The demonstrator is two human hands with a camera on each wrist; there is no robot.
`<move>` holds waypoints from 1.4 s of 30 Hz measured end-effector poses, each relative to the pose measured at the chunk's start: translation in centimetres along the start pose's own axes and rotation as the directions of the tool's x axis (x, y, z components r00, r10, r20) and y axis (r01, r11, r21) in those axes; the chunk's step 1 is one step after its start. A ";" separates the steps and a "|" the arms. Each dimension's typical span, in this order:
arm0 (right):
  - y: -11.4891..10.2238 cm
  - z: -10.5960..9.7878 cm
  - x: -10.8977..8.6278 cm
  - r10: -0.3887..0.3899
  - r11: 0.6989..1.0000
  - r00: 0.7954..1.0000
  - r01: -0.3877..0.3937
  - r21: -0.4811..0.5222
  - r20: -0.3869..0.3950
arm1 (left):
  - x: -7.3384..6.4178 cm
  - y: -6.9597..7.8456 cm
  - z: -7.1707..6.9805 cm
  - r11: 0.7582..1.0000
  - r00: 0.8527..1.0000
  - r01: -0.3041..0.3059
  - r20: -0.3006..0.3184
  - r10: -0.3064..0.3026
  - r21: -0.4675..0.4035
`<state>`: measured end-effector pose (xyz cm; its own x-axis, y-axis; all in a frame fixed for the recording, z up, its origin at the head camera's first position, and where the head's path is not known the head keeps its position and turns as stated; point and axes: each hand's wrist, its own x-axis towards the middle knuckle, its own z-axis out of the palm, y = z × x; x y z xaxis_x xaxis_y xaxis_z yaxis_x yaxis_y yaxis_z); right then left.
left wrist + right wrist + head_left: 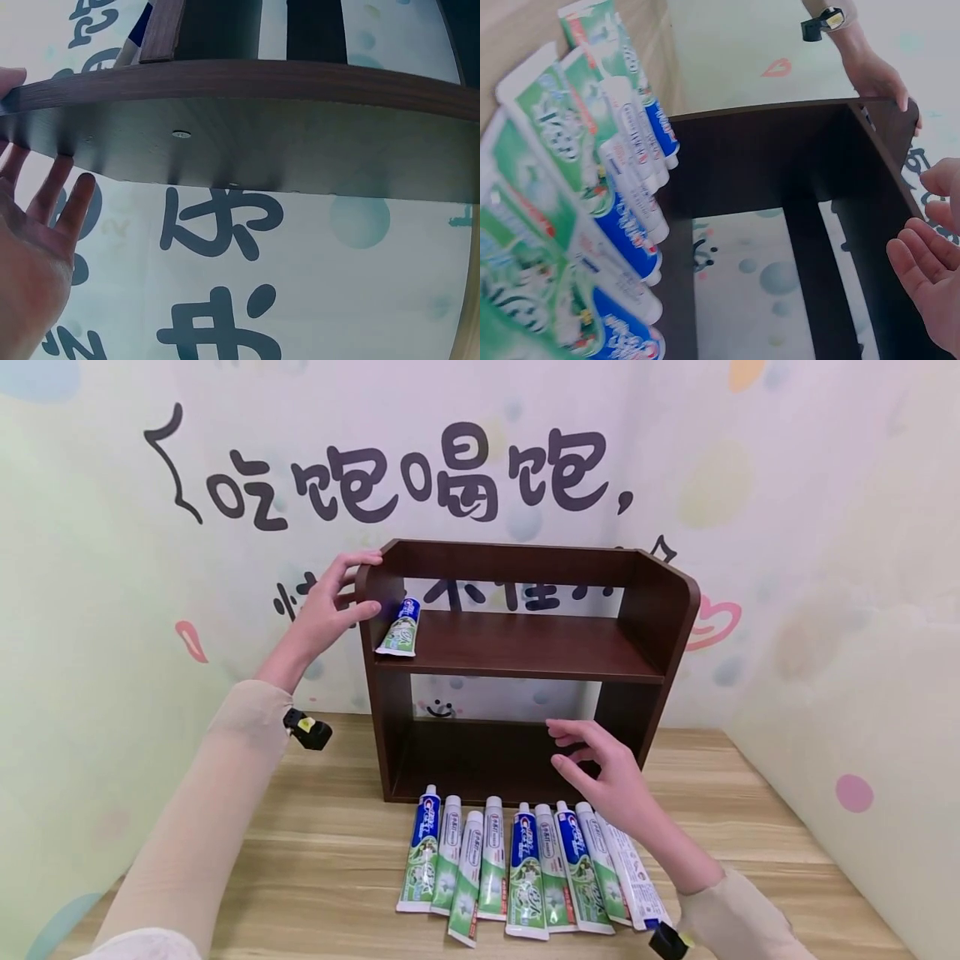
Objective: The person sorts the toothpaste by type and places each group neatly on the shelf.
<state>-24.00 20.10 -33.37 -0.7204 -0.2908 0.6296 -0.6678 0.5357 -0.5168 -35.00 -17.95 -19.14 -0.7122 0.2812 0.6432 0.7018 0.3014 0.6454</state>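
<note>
A dark brown two-tier wooden shelf (517,670) stands on the table against the wall. My left hand (324,610) holds its left side panel near the top. In the left wrist view the thumb is on one side of the panel and the fingers (75,210) are on its outer face. One blue, white and green toothpaste tube (403,628) leans upright in the upper tier's left corner. My right hand (611,777) hovers before the lower tier, fingers loosely bent, holding nothing. Below it, several toothpaste tubes (528,877) lie in a row, caps towards the shelf.
The wooden table (315,852) extends on both sides of the shelf. Behind stands a pale wall (480,410) with large dark characters and coloured dots. The rightmost tube (633,877) shows its white printed back and lies close to the right forearm.
</note>
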 end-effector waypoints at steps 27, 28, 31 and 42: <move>4.2 -1.5 -5.5 0.107 0.989 0.994 -0.108 -0.100 -0.020 | 0.1 0.2 0.1 1.000 1.000 0.022 -0.011 -0.022 0.010; 4.3 -1.5 -5.6 0.108 0.989 0.994 -0.109 -0.104 -0.021 | 0.1 0.3 0.1 1.000 1.000 0.022 -0.011 -0.022 0.011; 4.8 -1.6 -6.1 0.122 0.987 0.992 -0.124 -0.105 -0.024 | 0.0 0.3 0.2 1.000 1.000 0.022 -0.012 -0.022 0.017; 6.0 -2.1 -7.8 0.158 0.980 0.987 -0.161 -0.116 -0.032 | 0.0 0.5 0.2 1.000 1.000 0.022 -0.013 -0.022 0.021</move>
<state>-22.01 27.28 -40.14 -0.8108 -0.1770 0.5580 -0.5168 0.6641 -0.5402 -34.64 -17.62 -18.92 -0.7270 0.2623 0.6345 0.6856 0.3270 0.6504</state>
